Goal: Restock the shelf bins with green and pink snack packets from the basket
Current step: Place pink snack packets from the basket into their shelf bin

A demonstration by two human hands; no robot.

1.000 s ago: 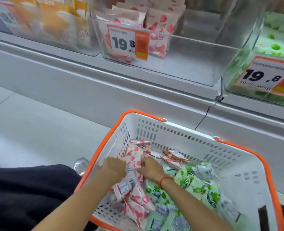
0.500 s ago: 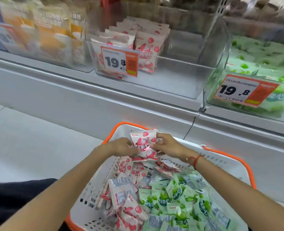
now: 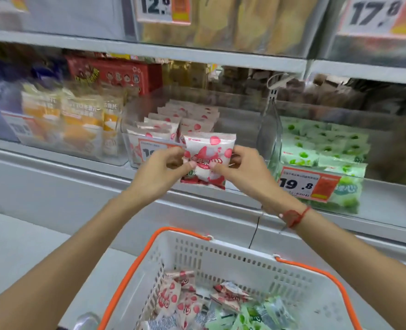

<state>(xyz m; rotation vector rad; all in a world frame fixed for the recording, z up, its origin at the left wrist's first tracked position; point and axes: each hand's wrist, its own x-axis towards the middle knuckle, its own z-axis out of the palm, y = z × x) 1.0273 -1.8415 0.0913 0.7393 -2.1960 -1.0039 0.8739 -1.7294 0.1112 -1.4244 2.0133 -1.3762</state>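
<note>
A stack of pink snack packets (image 3: 208,148) is held upright between both hands in front of the shelf. My left hand (image 3: 160,170) grips its left side and my right hand (image 3: 241,169) grips its right side. Just behind stands the clear bin with pink packets (image 3: 173,122), its right half bare. To the right is the clear bin of green packets (image 3: 321,144). Below, the white basket with an orange rim (image 3: 233,265) holds more pink packets (image 3: 175,301) and green packets (image 3: 252,315).
A bin of orange packets (image 3: 75,122) stands left of the pink bin. Price tags reading 19.8 (image 3: 304,184) hang on the bin fronts. A red box (image 3: 125,75) sits behind. An upper shelf (image 3: 197,53) overhangs the bins.
Both hands have risen out of the basket with the pink packets, from rim height up to the front of the pink bin. The view has tilted upward.
</note>
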